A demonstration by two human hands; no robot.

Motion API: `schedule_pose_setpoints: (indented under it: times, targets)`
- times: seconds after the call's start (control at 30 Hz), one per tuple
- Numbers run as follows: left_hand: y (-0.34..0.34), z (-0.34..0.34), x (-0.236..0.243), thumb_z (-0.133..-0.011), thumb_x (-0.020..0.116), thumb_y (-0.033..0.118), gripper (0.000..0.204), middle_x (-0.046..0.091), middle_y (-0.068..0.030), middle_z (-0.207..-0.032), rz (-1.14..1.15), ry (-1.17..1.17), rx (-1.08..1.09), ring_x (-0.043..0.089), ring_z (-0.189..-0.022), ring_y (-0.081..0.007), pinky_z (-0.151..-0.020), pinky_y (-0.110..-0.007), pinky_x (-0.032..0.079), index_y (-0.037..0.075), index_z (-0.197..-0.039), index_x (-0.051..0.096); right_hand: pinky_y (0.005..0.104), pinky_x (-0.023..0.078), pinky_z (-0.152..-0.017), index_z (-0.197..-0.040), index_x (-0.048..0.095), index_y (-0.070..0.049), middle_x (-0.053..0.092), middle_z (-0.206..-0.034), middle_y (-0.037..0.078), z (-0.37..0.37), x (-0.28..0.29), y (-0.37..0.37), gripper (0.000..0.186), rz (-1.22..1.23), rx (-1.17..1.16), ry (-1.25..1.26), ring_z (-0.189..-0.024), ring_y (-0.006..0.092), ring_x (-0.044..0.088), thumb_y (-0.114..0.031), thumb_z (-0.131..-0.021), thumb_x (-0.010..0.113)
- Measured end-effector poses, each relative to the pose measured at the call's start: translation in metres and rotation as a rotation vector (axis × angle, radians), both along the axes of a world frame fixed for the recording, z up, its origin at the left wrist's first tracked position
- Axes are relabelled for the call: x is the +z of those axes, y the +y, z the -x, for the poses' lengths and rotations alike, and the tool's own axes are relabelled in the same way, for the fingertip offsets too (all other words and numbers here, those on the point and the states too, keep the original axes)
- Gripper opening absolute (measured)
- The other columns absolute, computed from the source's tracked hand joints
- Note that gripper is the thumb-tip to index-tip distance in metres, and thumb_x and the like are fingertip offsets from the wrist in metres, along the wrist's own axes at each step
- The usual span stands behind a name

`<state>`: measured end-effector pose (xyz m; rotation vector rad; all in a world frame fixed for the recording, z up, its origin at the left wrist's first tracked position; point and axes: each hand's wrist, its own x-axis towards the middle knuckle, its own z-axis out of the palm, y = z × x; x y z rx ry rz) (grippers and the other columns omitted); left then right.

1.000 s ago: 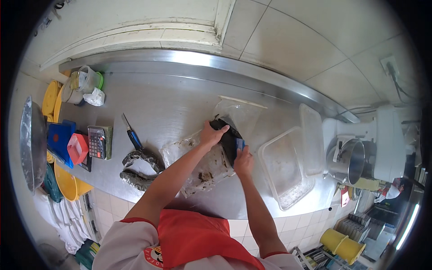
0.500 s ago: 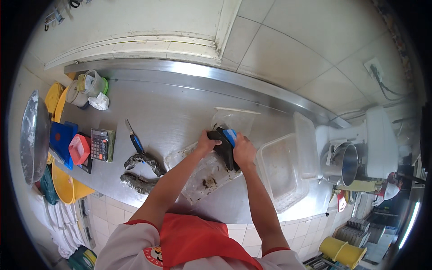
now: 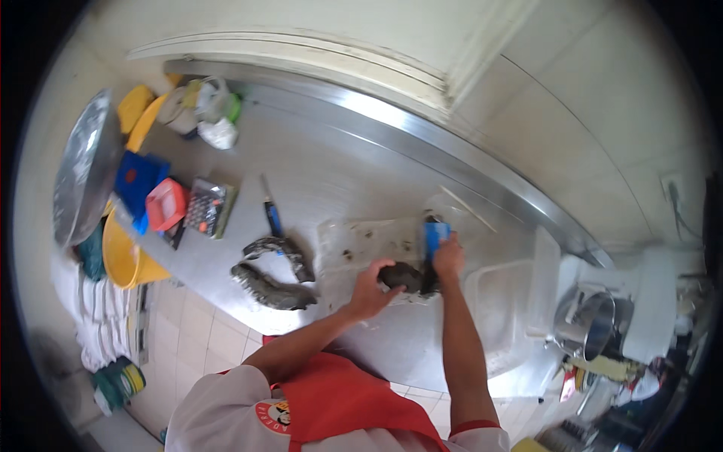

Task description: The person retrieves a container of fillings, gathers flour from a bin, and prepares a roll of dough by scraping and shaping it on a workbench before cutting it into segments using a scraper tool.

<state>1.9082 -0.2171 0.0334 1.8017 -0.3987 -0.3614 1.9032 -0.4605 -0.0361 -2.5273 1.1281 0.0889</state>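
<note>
My left hand (image 3: 370, 294) grips a dark lump (image 3: 399, 277) over a stained clear plastic sheet (image 3: 346, 237). My right hand (image 3: 450, 256), just above and right of it, holds a flat blue tool (image 3: 435, 235), apparently a scraper, against dark material. Left of the sheet lie curved, dark, white-dusted pieces (image 3: 271, 296); their material is unclear. Above them rests a knife (image 3: 273, 218) with a blue-and-black handle.
Translucent trays (image 3: 493, 316) sit right, beside a white mixer (image 3: 648, 301) with steel bowl (image 3: 595, 324). Along the left of the steel counter (image 3: 316, 151) are small tubs (image 3: 215, 105), a calculator (image 3: 203, 207), red container (image 3: 164, 205), yellow bucket (image 3: 120, 256) and large metal bowl (image 3: 86, 166).
My hands have shifted apart, the left lower toward me with the dark material, the right upright with the blue tool. The whole view has turned and shifted.
</note>
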Motion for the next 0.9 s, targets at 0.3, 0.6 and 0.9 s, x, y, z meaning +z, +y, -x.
schedule_pose_setpoints:
  times: [0.3,0.6,0.9]
  targets:
    - [0.104,-0.102,0.073,-0.078,0.078,0.012,0.061,0.052,-0.0093,-0.117,0.405,0.407,0.322,0.06,-0.098,-0.0195,-0.075,-0.033,0.055,0.004,-0.126,0.042,0.0392,0.045,-0.072,-0.098,0.058,0.0,0.062,-0.087,0.014,0.029,0.028,-0.021,0.018,-0.05,-0.042,-0.517,-0.08,0.0266,0.06,-0.016,-0.09,0.059]
    - [0.115,-0.095,0.014,-0.071,0.073,0.059,0.095,0.058,-0.0326,-0.114,-0.73,0.145,-0.416,0.058,-0.107,-0.0443,-0.095,-0.043,0.046,-0.005,-0.134,0.043,0.0307,0.044,-0.087,-0.119,0.057,0.003,0.063,-0.107,0.006,0.137,0.077,0.08,0.027,-0.71,-0.427,-0.883,-0.094,0.0153,0.056,-0.01,-0.095,0.054]
    - [0.094,-0.01,-0.088,-0.081,0.07,0.044,0.06,0.067,-0.0225,-0.088,-0.263,0.817,0.137,0.064,-0.088,-0.0411,-0.08,-0.04,0.051,-0.007,-0.108,0.055,0.035,0.047,-0.082,-0.107,0.063,0.002,0.065,-0.094,0.015,0.24,0.005,0.123,0.027,0.012,-0.149,-0.289,-0.088,0.023,0.061,-0.019,-0.09,0.063]
